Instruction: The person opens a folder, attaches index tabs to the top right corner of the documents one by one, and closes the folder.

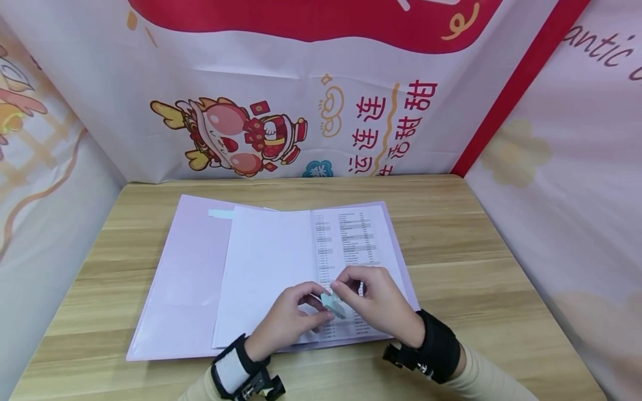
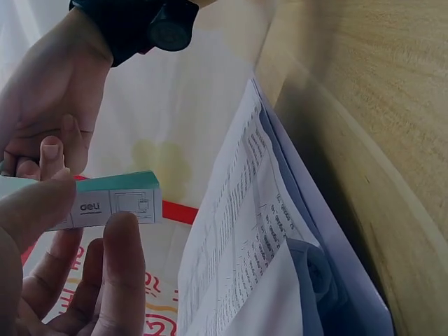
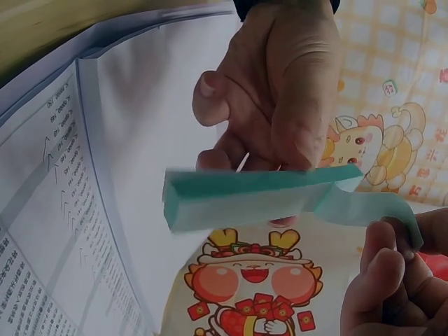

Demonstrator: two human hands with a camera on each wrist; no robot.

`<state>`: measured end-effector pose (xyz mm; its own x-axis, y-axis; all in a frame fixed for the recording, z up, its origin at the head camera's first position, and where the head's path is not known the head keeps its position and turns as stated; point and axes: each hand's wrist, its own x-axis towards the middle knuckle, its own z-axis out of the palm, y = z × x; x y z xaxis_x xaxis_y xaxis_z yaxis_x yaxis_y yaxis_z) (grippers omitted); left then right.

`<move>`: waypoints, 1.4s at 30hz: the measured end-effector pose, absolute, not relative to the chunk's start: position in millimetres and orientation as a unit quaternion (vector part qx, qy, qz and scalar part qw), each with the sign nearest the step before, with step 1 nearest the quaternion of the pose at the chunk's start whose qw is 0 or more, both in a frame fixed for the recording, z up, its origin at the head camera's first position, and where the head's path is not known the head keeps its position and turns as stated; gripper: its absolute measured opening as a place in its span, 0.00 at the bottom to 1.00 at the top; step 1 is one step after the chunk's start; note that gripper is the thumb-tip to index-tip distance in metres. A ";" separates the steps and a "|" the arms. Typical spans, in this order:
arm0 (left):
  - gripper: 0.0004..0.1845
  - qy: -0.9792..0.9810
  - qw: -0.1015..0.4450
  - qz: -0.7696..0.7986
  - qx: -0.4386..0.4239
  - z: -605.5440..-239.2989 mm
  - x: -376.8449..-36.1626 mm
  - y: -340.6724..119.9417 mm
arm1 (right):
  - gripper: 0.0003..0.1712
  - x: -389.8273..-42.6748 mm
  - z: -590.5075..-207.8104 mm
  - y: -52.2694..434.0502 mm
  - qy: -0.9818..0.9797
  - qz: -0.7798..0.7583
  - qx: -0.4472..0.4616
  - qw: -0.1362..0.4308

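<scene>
We see both hands meeting on a small, flat, pale teal cardboard box [image 1: 335, 305] with a printed logo, held just above the lower part of the papers. The left hand [image 1: 288, 320] has its grip closed on the box, thumb on one face and fingertips [image 2: 120, 238] pressed to the other. The right hand [image 1: 377, 303] pinches the thin teal flap [image 3: 371, 206] that bends away from one end of the box; its fingers are curled tight round that flap.

Beneath the hands lies a printed white sheet [image 1: 351, 245] covered in columns of small text, with a blank white sheet [image 1: 271, 267] overlapping its left part. Both rest in an open lilac plastic folder [image 1: 185, 278], spread flat on the light wooden table [image 1: 476, 262].

Each wrist wears a black strap [image 1: 438, 345]. Behind the table stands a white and red banner [image 1: 281, 83] with a cartoon figure [image 1: 236, 139] and Chinese characters.
</scene>
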<state>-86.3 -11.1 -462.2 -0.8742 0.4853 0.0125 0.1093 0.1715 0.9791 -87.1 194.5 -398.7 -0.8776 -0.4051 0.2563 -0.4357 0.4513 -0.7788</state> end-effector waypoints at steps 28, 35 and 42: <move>0.13 0.725 0.145 0.649 0.178 -465.6 -84.5 -9.3 | 0.10 -79.3 -404.6 208.9 -0.880 0.430 0.203 0.008; 0.12 0.728 0.141 0.644 0.189 -466.9 -84.0 -8.9 | 0.10 -78.6 -400.5 209.3 -0.880 0.425 0.210 0.022; 0.12 0.727 0.135 0.642 0.201 -468.1 -83.2 -8.3 | 0.10 -78.2 -393.3 208.7 -0.877 0.428 0.214 0.033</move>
